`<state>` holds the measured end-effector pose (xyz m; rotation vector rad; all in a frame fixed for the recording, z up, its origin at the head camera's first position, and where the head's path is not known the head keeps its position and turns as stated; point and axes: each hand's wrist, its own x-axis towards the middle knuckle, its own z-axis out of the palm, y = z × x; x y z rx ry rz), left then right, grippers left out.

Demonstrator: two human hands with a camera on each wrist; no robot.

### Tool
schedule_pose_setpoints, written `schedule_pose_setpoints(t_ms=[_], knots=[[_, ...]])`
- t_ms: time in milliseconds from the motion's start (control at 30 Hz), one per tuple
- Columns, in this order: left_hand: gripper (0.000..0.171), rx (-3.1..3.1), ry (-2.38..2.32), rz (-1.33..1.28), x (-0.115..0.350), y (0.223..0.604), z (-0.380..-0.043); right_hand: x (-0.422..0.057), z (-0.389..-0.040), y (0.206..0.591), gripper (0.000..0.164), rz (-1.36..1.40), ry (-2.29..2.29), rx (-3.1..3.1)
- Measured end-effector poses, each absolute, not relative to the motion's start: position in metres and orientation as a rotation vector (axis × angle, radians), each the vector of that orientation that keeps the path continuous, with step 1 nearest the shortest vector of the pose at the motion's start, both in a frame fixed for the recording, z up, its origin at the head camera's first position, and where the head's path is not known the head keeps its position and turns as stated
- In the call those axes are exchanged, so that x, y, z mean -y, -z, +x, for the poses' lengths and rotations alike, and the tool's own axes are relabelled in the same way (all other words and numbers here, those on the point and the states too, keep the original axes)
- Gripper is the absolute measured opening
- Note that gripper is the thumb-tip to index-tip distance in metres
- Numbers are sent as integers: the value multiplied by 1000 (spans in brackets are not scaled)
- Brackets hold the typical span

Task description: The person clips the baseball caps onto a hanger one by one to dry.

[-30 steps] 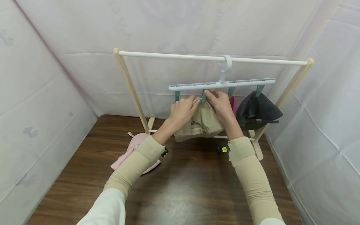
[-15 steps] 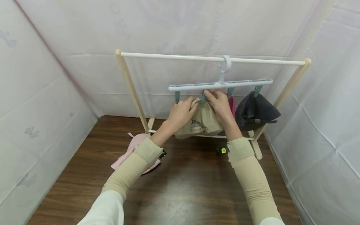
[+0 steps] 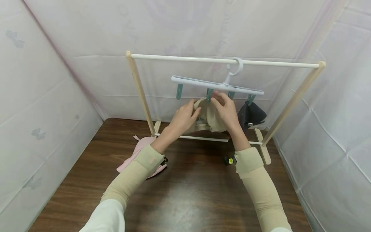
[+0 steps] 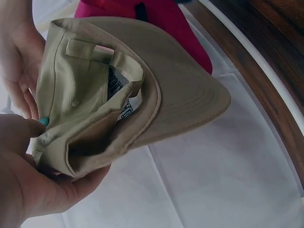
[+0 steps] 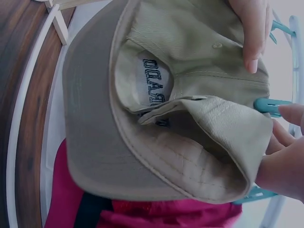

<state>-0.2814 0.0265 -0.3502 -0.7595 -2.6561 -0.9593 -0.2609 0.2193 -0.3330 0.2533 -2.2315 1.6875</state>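
Pink cap [image 3: 139, 151] lies on desk [image 3: 185, 199], left. Left hand [image 3: 183, 118] grips beige cap [image 3: 207, 116] (crown folded) under teal clip [image 3: 209, 94] of tilted hanger [image 3: 217, 85]; right hand [image 3: 227, 109] pinches cap at clip. Dark cap [image 3: 251, 114] hangs right.

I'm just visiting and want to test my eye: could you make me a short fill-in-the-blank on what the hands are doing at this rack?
1. Both hands, left hand and right hand, hold a ____ cap.
2. The clip hanger hooks over the rack's white ____.
3. A dark cap hangs from the hanger's ____ end.
4. On the wooden table lies a ____ cap.

Missing words: beige; rail; right; pink
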Motion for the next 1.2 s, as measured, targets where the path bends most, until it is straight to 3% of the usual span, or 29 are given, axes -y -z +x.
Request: schedule_pose_setpoints(t_ms=[233,433,1200], knots=[[50,2653,961,-769,-18,352,-277,-223,-246,342,39,323,-1482,2229],[47,2619,961,-783,-11,352,-274,-221,-235,347,34,337,-1331,2251],[45,2598,694,-749,30,371,-224,-210,-187,397,37,564,-955,2293]])
